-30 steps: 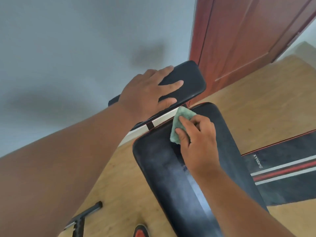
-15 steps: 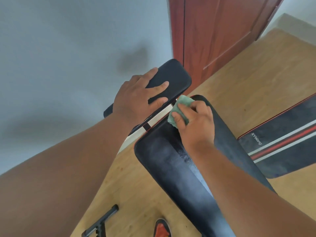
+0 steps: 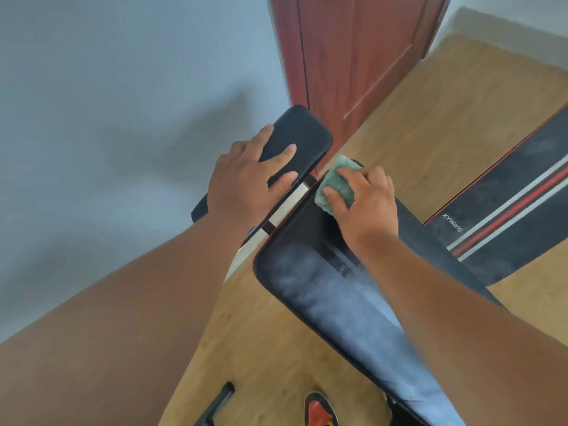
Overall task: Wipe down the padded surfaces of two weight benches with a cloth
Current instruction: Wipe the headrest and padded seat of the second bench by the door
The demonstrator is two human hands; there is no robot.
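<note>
Green, nubbly cloth (image 3: 335,186) sits near the centre of the head view, bunched under the right hand (image 3: 365,204), whose fingers are curled down over it and press it against the far end of the long black pad (image 3: 310,290). That pad runs from the cloth toward 5 o'clock, out under the right forearm; its vinyl shows a pale, hazy film over the near stretch, darker just by the cloth. Left hand (image 3: 246,182), at 9 o'clock from the cloth, lies flat with fingers spread wide on a smaller black pad (image 3: 299,133) tilted up toward 12 o'clock; it grips nothing, only steadies. A white-and-brown strip (image 3: 284,210) shows in the gap between the two pads. Second bench pad (image 3: 516,204), black with red and grey stripes and a printed brand word, lies well apart at 3 o'clock on the wooden floor (image 3: 461,103). Red-brown door (image 3: 353,56) at 12 o'clock, grey wall (image 3: 123,103) to the left, a shoe toe (image 3: 319,410) at 6 o'clock. Handling judgement: cloth looks light, soft and limp, so it should be kept wadded beneath palm and fingertips rather than pinched at an edge. Padding looks firm but yielding, skin smooth and possibly slick, so flat pressure should suit it. Bench seems heavy enough to stay put.
</note>
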